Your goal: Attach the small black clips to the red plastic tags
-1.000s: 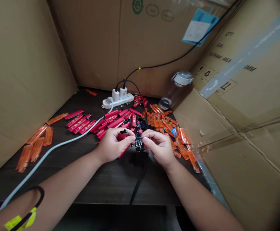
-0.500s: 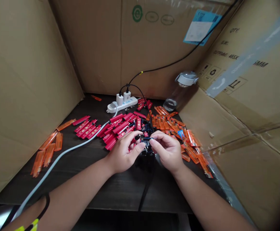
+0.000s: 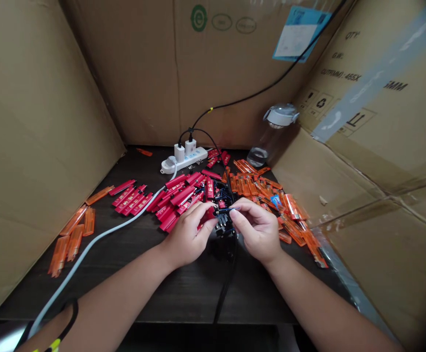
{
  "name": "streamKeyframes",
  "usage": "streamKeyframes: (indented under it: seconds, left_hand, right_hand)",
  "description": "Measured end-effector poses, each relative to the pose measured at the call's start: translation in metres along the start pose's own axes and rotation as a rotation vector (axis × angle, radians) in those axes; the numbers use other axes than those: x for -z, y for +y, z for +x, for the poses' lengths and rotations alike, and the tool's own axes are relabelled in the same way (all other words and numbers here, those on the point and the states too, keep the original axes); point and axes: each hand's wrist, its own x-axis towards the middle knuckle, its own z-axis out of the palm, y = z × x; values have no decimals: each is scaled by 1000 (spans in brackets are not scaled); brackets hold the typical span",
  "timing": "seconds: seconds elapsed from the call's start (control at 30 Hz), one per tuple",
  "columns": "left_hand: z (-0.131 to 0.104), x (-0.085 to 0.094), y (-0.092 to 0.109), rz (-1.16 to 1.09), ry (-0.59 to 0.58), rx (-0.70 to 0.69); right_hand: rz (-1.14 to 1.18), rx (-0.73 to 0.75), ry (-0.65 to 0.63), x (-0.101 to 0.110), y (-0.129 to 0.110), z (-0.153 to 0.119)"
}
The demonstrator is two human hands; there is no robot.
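My left hand (image 3: 193,234) is closed around a red piece (image 3: 210,212), which shows between thumb and fingers. My right hand (image 3: 255,229) pinches a thin dark piece (image 3: 224,209) whose left end meets the red piece. Under and behind the fingertips lies a pile of small black parts (image 3: 223,225). Many red casings (image 3: 181,195) are heaped beyond my left hand. Orange translucent casings (image 3: 251,187) spread beyond and to the right of my right hand.
A white power strip (image 3: 185,160) with two chargers stands at the back. A clear bottle (image 3: 269,137) leans by the right cardboard wall (image 3: 381,146). A pale cable (image 3: 99,237) crosses the left side; a black cable (image 3: 227,283) runs down the middle.
The red piece at my left fingertips now shows more of its red side, where a black end was seen before. Both hands stay close together. The view has shifted slightly.
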Motion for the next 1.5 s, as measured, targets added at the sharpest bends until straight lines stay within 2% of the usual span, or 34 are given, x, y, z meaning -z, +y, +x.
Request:
streamKeyframes:
  seconds: [0.33,0.57,0.73,0.93,1.2,1.4,1.5]
  left_hand:
    - [0,-2,-4,93,62,-96]
    - [0,-3,-2,104,61,-146]
    - [0,-3,-3,60,61,-178]
    - [-1,-3,-2,23,63,-200]
    - [2,-2,0,-62,31,-172]
    - [4,0,7,-221,-57,-31]
    - [4,1,11,-293,-110,28]
  right_hand:
    - [-126,115,-36,-2,-2,2]
    - [-187,82,-87,-3,1,1]
    - [-143,21,-77,-2,2,2]
    - [-108,19,-92,-2,-2,3]
    - [169,-265,-198,5,3,6]
    - [462,-518,-144,3,2,6]
    - [588,-676,-171,2,-1,7]
